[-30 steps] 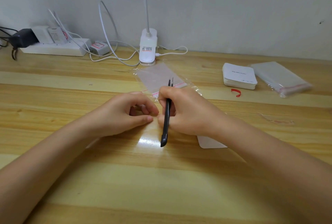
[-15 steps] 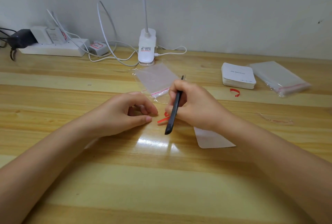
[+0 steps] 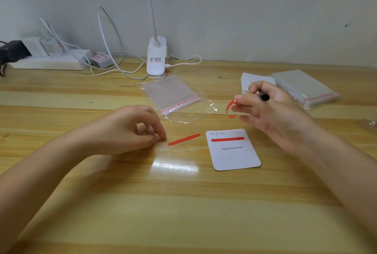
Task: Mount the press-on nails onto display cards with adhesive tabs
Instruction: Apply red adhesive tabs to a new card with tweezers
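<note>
A white display card (image 3: 234, 156) printed "Handmade Nail" lies flat on the wooden table, with a red adhesive strip (image 3: 227, 139) across its top. A loose red strip (image 3: 183, 139) lies on the wood just left of the card. My left hand (image 3: 130, 129) rests on the table with curled fingers, its fingertips together beside that strip's left end; nothing shows in it. My right hand (image 3: 273, 109) hovers behind the card and grips black tweezers (image 3: 264, 96). A curled red strip (image 3: 229, 109) sits at its fingertips.
A clear resealable bag (image 3: 171, 94) lies behind the hands. A stack of white cards (image 3: 247, 79) and a pack of clear bags (image 3: 306, 88) sit at the back right. A lamp base (image 3: 156, 60), power strip (image 3: 47, 63) and cables line the wall.
My right hand has moved right and away with the tweezers, uncovering the card and the loose red strip. My left hand has stayed where it was.
</note>
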